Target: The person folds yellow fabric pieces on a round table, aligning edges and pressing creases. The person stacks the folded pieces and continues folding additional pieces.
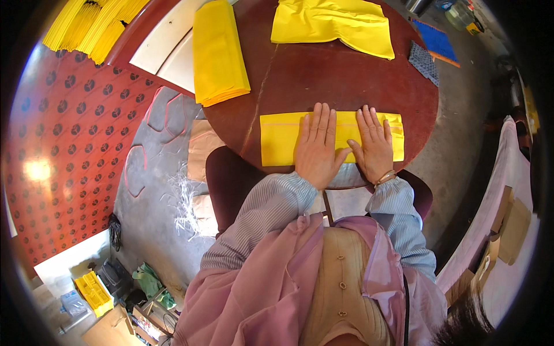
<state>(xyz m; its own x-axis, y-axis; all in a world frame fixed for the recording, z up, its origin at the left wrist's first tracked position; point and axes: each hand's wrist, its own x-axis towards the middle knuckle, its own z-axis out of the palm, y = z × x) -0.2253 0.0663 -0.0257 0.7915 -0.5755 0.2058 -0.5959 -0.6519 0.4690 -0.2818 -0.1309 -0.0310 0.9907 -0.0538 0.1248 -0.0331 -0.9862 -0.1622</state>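
A yellow sheet (pixel 279 139), folded into a long flat strip, lies crosswise near the front edge of the round dark red table (pixel 288 81). My left hand (pixel 318 144) rests palm down on its middle, fingers straight and pointing away from me. Beside it, my right hand (pixel 374 144) lies flat toward the strip's right end, fingers slightly spread. The thumbs point at each other. Neither hand grips anything. Farther back on the table is another yellow sheet (pixel 332 26), wrinkled and spread wider. A thick stack of folded yellow sheets (pixel 219 57) sits at the left.
Left stands a red patterned board (pixel 75 132), with bundled yellow sheets (pixel 92 26) beyond it. Pink cords (pixel 135 173) and white threads (pixel 187 205) litter the floor. A grey patterned cloth (pixel 424 62) lies at the table's right edge. Cardboard (pixel 508 230) rests on pale cloth at right.
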